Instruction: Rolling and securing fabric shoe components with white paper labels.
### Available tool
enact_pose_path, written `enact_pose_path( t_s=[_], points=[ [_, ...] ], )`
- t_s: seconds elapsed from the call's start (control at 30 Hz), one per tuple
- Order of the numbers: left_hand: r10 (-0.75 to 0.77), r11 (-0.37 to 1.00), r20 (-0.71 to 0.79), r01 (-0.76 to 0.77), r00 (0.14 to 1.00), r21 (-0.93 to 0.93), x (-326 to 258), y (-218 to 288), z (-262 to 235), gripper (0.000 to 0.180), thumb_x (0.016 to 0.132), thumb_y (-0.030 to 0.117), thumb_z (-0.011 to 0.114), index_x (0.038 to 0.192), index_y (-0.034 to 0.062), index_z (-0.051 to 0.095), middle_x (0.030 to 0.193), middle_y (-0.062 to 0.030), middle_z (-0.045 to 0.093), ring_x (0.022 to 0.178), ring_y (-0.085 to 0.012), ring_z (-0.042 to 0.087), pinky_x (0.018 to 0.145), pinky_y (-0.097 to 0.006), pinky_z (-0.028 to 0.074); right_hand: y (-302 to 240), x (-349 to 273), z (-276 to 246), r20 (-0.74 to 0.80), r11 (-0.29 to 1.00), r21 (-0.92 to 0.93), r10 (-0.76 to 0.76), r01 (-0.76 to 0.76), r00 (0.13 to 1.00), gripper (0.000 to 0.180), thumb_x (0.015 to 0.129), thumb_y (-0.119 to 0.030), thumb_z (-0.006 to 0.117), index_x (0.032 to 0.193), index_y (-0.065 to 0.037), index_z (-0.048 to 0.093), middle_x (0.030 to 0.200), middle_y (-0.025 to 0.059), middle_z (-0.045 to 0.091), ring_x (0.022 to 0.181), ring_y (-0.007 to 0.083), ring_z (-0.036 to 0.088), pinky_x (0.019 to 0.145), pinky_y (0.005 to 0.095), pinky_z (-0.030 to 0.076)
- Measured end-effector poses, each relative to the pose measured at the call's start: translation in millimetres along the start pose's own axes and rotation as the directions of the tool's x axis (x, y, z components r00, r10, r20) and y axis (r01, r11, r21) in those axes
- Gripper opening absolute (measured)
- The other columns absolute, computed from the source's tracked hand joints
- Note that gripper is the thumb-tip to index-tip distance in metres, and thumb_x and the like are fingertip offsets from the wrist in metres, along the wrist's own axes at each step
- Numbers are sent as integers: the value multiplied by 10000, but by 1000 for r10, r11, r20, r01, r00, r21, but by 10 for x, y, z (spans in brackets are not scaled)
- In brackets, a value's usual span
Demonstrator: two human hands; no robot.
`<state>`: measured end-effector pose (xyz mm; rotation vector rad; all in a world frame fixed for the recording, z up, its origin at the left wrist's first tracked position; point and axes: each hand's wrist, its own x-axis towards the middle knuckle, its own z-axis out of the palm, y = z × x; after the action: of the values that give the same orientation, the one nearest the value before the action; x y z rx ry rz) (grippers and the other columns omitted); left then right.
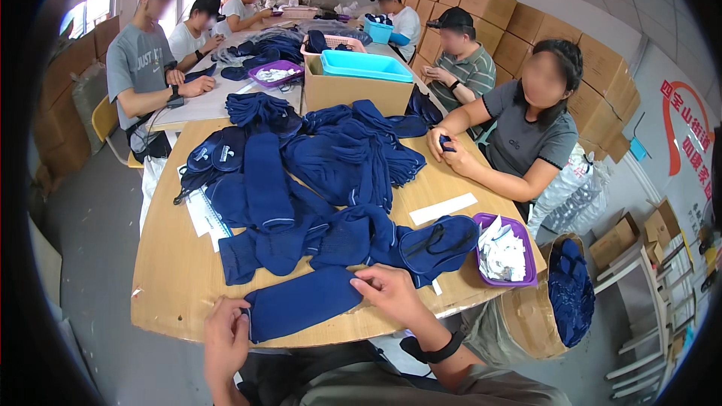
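- A navy-blue cloth piece point(301, 304) is laid along the near edge of the table point(167, 274); it is long, flat and plain.
- Its left end is pinched by the left hand point(228, 334), its right by the right hand point(392, 295).
- Navy garments point(338, 158) are heaped just beyond.

This looks like a textile workshop: people point(468, 69) line both sides of joined tables point(210, 107) across the upper frame, navy fabric pieces point(338, 162) lie heaped in the centre, and cardboard cartons point(485, 4) stand stacked at upper right.
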<state>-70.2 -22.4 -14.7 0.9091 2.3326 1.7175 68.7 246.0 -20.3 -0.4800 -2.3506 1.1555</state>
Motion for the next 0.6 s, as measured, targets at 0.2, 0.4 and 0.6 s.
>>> enact_pose_path(
  t_s=[0.2,0.4,0.6],
  points=[
    [-19,989,106,4,994,145,35,31,-63,130,810,-102,501,906,-25,543,650,0,418,542,-43,382,480,-239,294,14,-5,8,13,1000,4,24,-24,1000,177,834,-186,713,904,-25,689,740,66,631,517,127,526,502,264,421],
    [-170,980,108,180,979,-85,30,-122,-97,149,785,-112,516,883,-2,535,655,-4,465,527,-26,403,473,-201,291,-14,1,18,28,999,9,37,-37,999,167,835,-180,709,899,-28,687,731,67,624,522,136,531,502,265,421],
    [-123,947,97,146,988,-286,-40,-136,-157,165,775,-118,549,881,8,538,666,11,470,524,-9,398,463,-184,271,-85,7,-3,24,998,-53,-26,27,999,163,834,-167,705,910,-25,685,723,72,616,529,144,543,506,269,427]
  ],
)
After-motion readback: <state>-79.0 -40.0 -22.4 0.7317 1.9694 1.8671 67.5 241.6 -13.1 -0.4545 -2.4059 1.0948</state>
